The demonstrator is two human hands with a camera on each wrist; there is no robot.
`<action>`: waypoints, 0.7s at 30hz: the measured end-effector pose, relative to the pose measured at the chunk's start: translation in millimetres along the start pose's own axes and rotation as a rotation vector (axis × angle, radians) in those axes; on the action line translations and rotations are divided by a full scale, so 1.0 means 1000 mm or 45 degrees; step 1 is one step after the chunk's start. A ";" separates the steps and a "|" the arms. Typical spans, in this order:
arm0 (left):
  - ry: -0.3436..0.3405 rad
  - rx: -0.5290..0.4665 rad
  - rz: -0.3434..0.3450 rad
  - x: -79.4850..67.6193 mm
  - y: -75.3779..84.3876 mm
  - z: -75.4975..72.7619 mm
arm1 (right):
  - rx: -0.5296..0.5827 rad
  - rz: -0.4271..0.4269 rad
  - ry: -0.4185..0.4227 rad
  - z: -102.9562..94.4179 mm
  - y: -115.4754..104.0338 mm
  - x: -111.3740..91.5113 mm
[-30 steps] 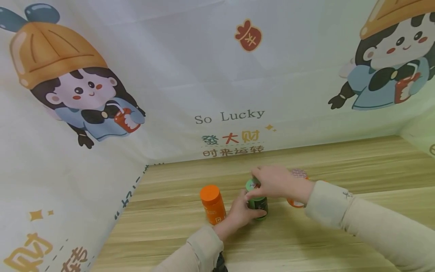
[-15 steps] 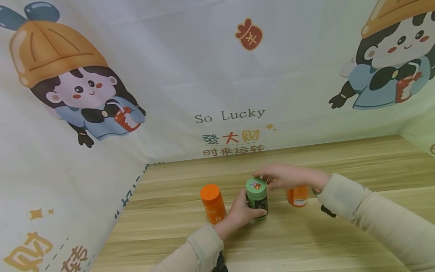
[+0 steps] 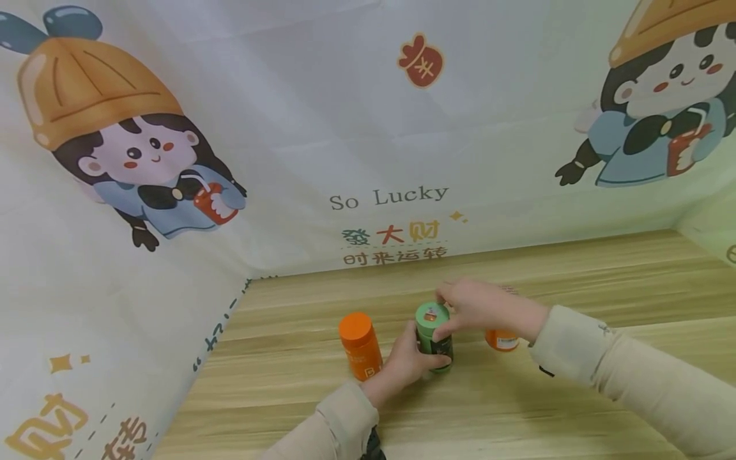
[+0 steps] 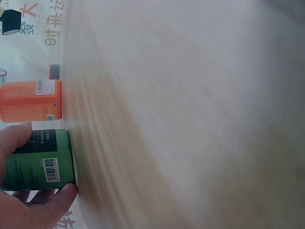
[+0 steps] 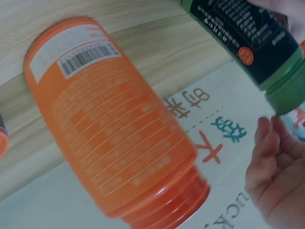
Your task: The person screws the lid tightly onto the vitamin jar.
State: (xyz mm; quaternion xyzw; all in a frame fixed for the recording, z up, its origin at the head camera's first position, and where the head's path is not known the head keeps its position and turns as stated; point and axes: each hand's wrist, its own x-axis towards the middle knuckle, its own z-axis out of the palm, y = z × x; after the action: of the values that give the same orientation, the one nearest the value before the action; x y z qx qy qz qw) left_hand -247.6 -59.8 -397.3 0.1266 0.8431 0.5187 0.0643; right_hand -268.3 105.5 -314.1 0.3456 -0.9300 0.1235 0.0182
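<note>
My left hand (image 3: 407,356) grips a green jar (image 4: 35,162) with a black label. Its thumb and fingers wrap the lower body, and the jar stands upright on the table. On top sits a green lid (image 3: 432,314) with a small picture. My right hand (image 3: 483,306) is beside the lid, thumb at its front right edge and fingers behind it. In the right wrist view, loosely bent fingers (image 5: 269,148) are right by the lid, with a narrow gap showing.
An orange jar (image 3: 360,346) with an orange lid stands left of the green one. Another orange jar (image 5: 109,124), ridged at its neck, stands to the right, partly behind my right hand. A small dark and orange thing (image 4: 55,71) lies beyond it. A printed cloth (image 3: 287,140) hangs behind.
My right hand was over the green lid, drew back to the right off it, and has come back to the lid's right side. The left hand keeps its grip on the jar.
</note>
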 end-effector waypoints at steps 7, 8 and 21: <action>-0.003 -0.026 0.025 -0.001 0.001 0.000 | -0.150 0.107 0.054 0.004 -0.010 -0.001; -0.003 -0.024 0.022 -0.001 0.001 0.000 | -0.146 0.118 0.042 0.003 -0.009 -0.002; 0.001 0.026 -0.032 0.000 0.002 0.000 | 0.314 -0.157 -0.207 -0.018 0.003 -0.005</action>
State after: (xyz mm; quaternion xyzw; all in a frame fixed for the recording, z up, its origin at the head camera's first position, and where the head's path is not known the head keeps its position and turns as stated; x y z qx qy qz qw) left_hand -246.9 -59.0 -395.7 0.1163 0.8499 0.5093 0.0691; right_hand -267.4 115.3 -297.5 0.4105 -0.8833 0.2071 -0.0921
